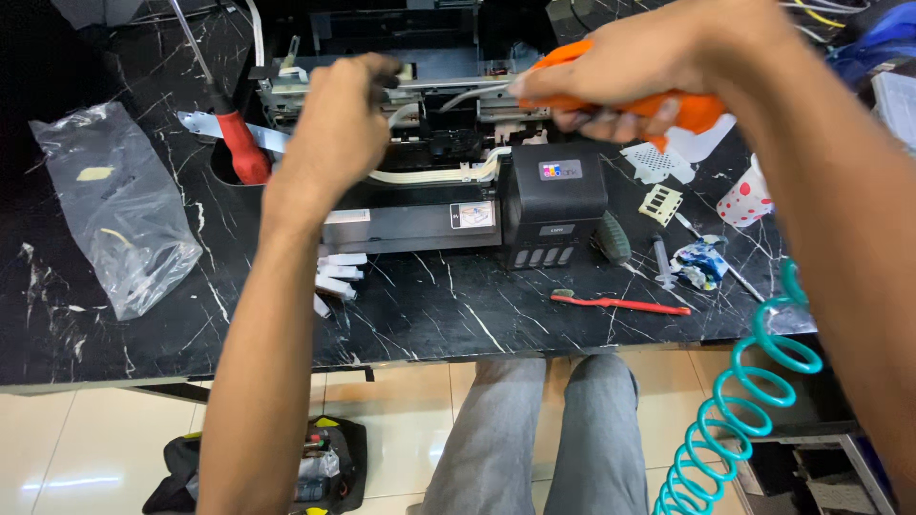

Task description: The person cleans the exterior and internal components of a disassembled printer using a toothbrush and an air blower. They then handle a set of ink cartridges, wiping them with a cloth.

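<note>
— On the black marble-patterned table (429, 315), what's the count?
— One opened black plastic printer (429, 191), one red-handled screwdriver (239, 143), one red toothbrush (620, 304), one crumpled clear plastic bag (119, 205).
— And the hands?
— Right hand (649, 62) clenched around an orange plastic air blow gun (658, 105), nozzle at the printer's carriage; a teal coiled hose (735, 401) hangs below. Left hand (334, 124) curled, fingertips inside the printer's open top.

A black surface (429, 315) veined with white runs below and beside the hands. Beneath its front edge lies a glossy cream tiled floor (86, 448), catching pale reflections of light, with a dark tool bag (191, 477) resting on it.
</note>
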